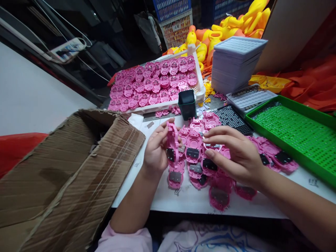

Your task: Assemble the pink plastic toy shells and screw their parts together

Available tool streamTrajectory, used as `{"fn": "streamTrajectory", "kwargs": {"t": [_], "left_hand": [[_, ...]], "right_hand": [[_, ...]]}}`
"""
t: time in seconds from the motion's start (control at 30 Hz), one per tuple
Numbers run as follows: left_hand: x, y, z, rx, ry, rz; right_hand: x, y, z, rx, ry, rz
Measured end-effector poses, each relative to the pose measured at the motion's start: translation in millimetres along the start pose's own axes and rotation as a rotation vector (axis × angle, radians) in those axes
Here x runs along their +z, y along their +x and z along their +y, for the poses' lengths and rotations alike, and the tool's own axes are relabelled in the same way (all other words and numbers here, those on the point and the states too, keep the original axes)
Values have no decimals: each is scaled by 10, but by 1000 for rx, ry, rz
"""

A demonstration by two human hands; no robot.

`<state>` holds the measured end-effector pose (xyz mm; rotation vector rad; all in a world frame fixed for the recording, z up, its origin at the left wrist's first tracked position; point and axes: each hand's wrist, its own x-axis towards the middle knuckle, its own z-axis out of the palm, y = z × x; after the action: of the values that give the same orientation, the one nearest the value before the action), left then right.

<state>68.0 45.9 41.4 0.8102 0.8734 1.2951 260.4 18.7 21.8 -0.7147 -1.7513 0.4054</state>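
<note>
My left hand (157,148) is closed on a pink plastic casing (172,141), held upright and edge-on, with a dark panel near its lower end. My right hand (233,152) is at the right, its fingers apart and bent over a spread of similar pink casings (193,148). Whether its fingertips touch one of them I cannot tell. Several of these casings lie overlapping on the white-covered table, many showing black or grey rectangular panels. Part of the spread is hidden beneath my right hand.
Behind the casings stand a dark square cup (187,106) and a white crate (201,91) of pink parts. At the right are a green tray (296,136), a black tray (232,119) and stacked white trays (233,66). A cardboard box (86,175) borders the left side; yellow pieces (202,52) are piled behind.
</note>
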Motion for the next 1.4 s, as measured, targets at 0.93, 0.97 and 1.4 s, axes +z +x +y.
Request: {"fn": "streamTrajectory", "kwargs": {"t": [0.93, 0.97, 1.4], "left_hand": [[-774, 531, 162, 532, 923, 302], [-850, 576, 171, 545, 1008, 338], [-1102, 792, 46, 276, 1736, 261]], "right_hand": [[-111, 12, 64, 69, 22, 60], [-116, 12, 70, 76, 28, 70], [-665, 185, 8, 16, 49, 724]]}}
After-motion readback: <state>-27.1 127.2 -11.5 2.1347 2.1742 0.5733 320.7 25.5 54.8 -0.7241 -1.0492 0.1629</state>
